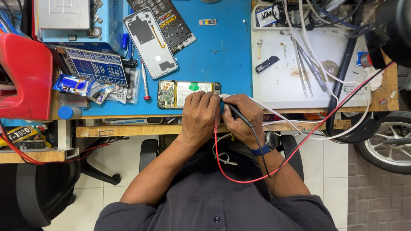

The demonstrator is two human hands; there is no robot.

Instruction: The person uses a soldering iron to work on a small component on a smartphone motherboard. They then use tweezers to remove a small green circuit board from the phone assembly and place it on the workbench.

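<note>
An opened phone (188,93) lies near the front edge of the blue mat (222,68), its circuit board and white battery exposed. My left hand (199,117) rests over the phone's right end; a red test lead (215,143) runs out from under it, its tip hidden. My right hand (242,117), with a watch on the wrist, grips a black test probe (235,112) pointed at the phone's right end. Both hands touch each other.
A phone back cover (150,42) and a dark display panel (169,21) lie at the back of the mat, with several loose screws (218,49). A red-tipped screwdriver (144,83) lies left of the phone. Tweezers (305,68) and a small black part (266,64) sit on a white mat (291,92).
</note>
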